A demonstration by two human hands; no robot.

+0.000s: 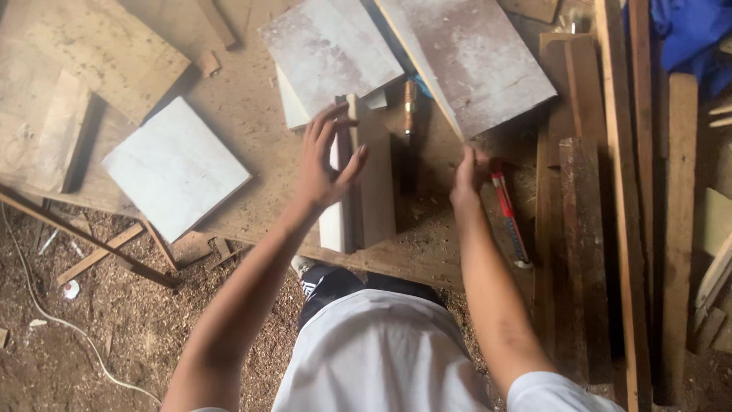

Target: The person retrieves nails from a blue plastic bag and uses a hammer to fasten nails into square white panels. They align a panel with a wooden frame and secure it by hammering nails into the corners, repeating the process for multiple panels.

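Note:
My left hand [326,156] is open with its fingers spread, right beside a few narrow white-edged panels [372,179] that stand on edge on the wooden bench; its fingertips reach their top end. My right hand [467,174] pinches the near corner of a large grey, dusty board [473,57], which lies tilted across the bench. A red utility knife [506,210] lies just right of that hand. Between the hands, further back, rests a tool with a wooden handle [409,107].
A white square panel [175,169] lies at the left, another grey board [328,47] at the back. Long planks [627,198] run along the right, with a blue cloth [694,30] behind. A white cable [61,320] crosses the sawdust floor.

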